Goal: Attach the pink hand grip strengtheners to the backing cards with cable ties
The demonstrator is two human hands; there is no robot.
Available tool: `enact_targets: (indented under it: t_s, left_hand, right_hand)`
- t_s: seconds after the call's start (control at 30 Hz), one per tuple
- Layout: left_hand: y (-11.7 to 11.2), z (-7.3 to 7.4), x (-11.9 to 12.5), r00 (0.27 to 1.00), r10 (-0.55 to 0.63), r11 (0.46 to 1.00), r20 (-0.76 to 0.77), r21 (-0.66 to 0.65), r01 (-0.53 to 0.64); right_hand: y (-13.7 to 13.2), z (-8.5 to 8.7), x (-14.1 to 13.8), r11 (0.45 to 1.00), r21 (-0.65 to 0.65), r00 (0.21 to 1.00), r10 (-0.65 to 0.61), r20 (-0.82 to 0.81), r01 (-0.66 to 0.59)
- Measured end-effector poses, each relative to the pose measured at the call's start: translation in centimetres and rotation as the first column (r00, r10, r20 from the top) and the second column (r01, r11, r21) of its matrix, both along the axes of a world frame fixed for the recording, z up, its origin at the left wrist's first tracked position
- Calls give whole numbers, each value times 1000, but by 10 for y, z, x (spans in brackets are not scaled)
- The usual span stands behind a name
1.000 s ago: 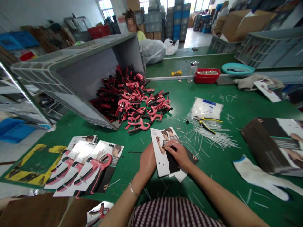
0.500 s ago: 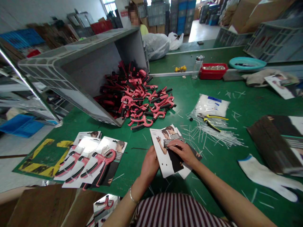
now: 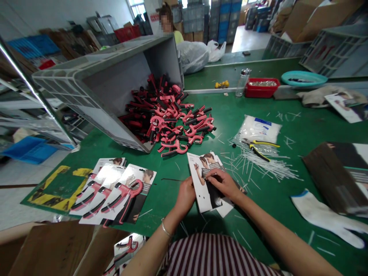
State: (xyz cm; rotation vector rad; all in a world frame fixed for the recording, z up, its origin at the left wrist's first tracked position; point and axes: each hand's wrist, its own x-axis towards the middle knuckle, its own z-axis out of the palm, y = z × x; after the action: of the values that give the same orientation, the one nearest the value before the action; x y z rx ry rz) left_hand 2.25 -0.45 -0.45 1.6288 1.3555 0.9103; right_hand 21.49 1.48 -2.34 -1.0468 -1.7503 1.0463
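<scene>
My left hand point(image 3: 186, 196) grips the left edge of a printed backing card point(image 3: 201, 197), tilted up over the green table. The card carries a picture of people on white and black, with small holes near its lower left. Over the card's front is my right hand point(image 3: 226, 186), thumb and fingertips pinched together; whatever lies between them is too small to make out. Another white card point(image 3: 225, 209) shows beneath. To the left lie several cards with red-and-black hand grip strengtheners point(image 3: 123, 195) on them. More hand grips point(image 3: 175, 124) spill from a tipped grey crate point(image 3: 100, 73).
White cable ties point(image 3: 266, 168) are strewn right of my hands, beside yellow-black pliers point(image 3: 260, 149) and a plastic bag point(image 3: 257, 130). A white glove point(image 3: 319, 218) and a card stack point(image 3: 327, 176) lie farther right. Behind are a red tray point(image 3: 261, 88), a glass jar point(image 3: 243, 82) and a person point(image 3: 169, 27).
The whole view has shifted slightly. My right fingertips have drawn from lying over the card into a tighter pinch at its front. My left hand keeps its hold on the card.
</scene>
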Motion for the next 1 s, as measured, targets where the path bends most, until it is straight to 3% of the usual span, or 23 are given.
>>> enact_targets:
  t_s: [0.17, 0.27, 0.47, 0.6, 0.7, 0.8, 0.87, 0.93, 1.0]
  left_hand:
    - [24, -3, -2, 997, 70, 994, 33, 78, -72]
    - [37, -1, -4, 996, 18, 998, 90, 66, -24]
    - [44, 13, -13, 936, -5, 986, 351, -157, 64]
    - [45, 22, -18, 936, -80, 947, 344, -268, 179]
    - [46, 23, -19, 954, -109, 942, 279, -279, 189]
    - [45, 18, -24, 928, -100, 906, 359, -353, 235]
    - [44, 15, -29, 905, -77, 881, 417, -397, 258]
    - [45, 13, -32, 894, -56, 874, 444, -411, 259]
    - [48, 15, -33, 893, -72, 870, 444, -410, 274]
  right_hand:
    - [19, 19, 1, 989, 139, 966, 4, 259, -42]
    - [27, 34, -1, 983, 167, 908, 6, 419, -83]
    - [20, 48, -9, 961, 212, 709, -26, 704, -175]
    - [15, 41, -20, 960, 265, 635, -149, 758, -92]
    - [12, 38, -24, 946, 325, 701, -220, 678, -18]
    - [1, 38, -13, 937, 345, 838, -227, 496, 49]
    - [-8, 35, 8, 945, 312, 889, -228, 398, 103]
    - [-15, 29, 36, 947, 267, 881, -275, 385, 179]
    - [-17, 19, 64, 939, 213, 801, -342, 491, 270]
